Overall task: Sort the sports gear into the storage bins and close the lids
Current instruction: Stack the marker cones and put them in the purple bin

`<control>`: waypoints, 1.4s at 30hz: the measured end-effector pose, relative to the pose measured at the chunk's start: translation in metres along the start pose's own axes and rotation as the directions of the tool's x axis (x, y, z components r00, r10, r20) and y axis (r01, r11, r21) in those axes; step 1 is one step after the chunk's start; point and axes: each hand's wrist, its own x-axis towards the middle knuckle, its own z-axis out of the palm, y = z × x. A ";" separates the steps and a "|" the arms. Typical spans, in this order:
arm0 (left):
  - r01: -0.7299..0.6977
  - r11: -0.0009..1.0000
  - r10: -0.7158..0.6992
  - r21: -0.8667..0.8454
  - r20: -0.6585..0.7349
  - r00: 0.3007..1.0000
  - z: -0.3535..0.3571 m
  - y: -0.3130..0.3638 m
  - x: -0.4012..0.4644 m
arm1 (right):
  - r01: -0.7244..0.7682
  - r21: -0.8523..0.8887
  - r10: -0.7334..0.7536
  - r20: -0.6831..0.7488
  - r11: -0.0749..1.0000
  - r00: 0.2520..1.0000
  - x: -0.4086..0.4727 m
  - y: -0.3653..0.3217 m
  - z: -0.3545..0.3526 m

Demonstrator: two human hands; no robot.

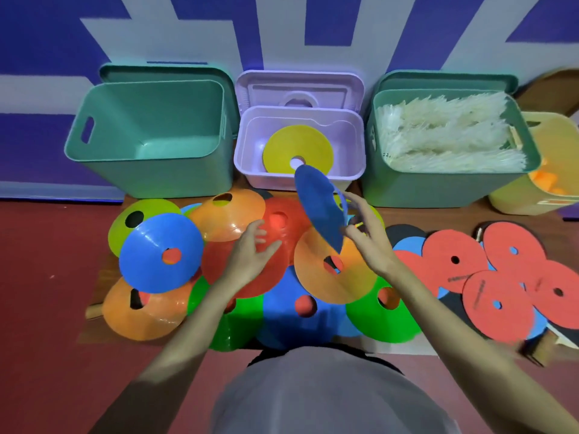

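Note:
A heap of flat disc cones (244, 277) in orange, blue, green and red covers the floor before me. My right hand (366, 236) grips a dark blue cone (319, 208), tilted on edge, just in front of the lilac bin (247, 145). That bin holds a yellow cone (297, 148), and its lid (300, 89) leans upright behind it. My left hand (250, 255) hovers with spread fingers over a red cone (279, 220). A teal bin (147, 170) at left stands open and bare inside.
A second teal bin (451, 186) at right is full of white shuttlecocks (448, 133). Beside it a yellow bin (513, 198) holds orange balls. Red table-tennis paddles (495, 277) lie overlapped at right. A blue and grey wall stands behind the bins.

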 end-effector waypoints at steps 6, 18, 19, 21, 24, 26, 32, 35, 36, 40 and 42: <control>0.116 0.981 -0.118 -0.152 -0.004 0.993 0.023 0.016 -0.010 | -0.316 0.434 0.319 0.068 0.844 0.945 -0.021 0.003 -0.007; 0.046 0.905 -0.103 -0.424 -0.114 0.988 0.040 0.030 -0.022 | -0.391 0.280 0.425 -0.071 0.877 0.902 -0.037 0.023 -0.022; 0.031 0.902 -0.101 -0.430 -0.141 0.985 0.038 0.030 -0.024 | -0.375 0.158 0.396 -0.127 0.913 0.909 -0.038 0.031 -0.024; 0.016 0.908 -0.111 -0.419 -0.205 0.973 0.034 0.027 -0.026 | -0.368 -0.189 0.325 -0.224 0.910 0.919 -0.041 0.050 -0.031; 0.013 0.909 -0.123 -0.416 -0.239 0.963 0.026 0.018 -0.029 | -0.413 -0.531 0.352 -0.217 0.740 0.911 -0.046 0.074 -0.035; 0.030 0.899 -0.150 -0.436 -0.243 0.958 0.021 0.012 -0.034 | -0.410 -0.610 0.391 -0.173 0.679 0.904 -0.048 0.080 -0.033; 0.041 0.893 -0.191 -0.447 -0.295 0.936 0.015 -0.008 -0.049 | -0.445 -0.504 0.412 -0.183 0.740 0.893 -0.044 0.087 -0.024; -0.001 0.904 -0.172 -0.427 -0.366 0.915 0.014 -0.009 -0.057 | -0.424 -0.425 0.362 -0.222 0.800 0.905 -0.042 0.084 -0.025; -0.007 0.904 -0.178 -0.427 -0.392 0.903 0.014 -0.009 -0.058 | -0.411 -0.407 0.335 -0.247 0.816 0.909 -0.044 0.081 -0.027; -0.029 0.916 -0.194 -0.400 -0.507 0.840 0.012 -0.013 -0.060 | -0.362 -0.333 0.202 -0.429 0.871 0.881 -0.059 0.066 -0.039; -0.038 0.938 -0.174 -0.345 -0.561 0.809 0.013 -0.016 -0.059 | -0.360 -0.230 0.196 -0.526 0.904 0.828 -0.063 0.062 -0.044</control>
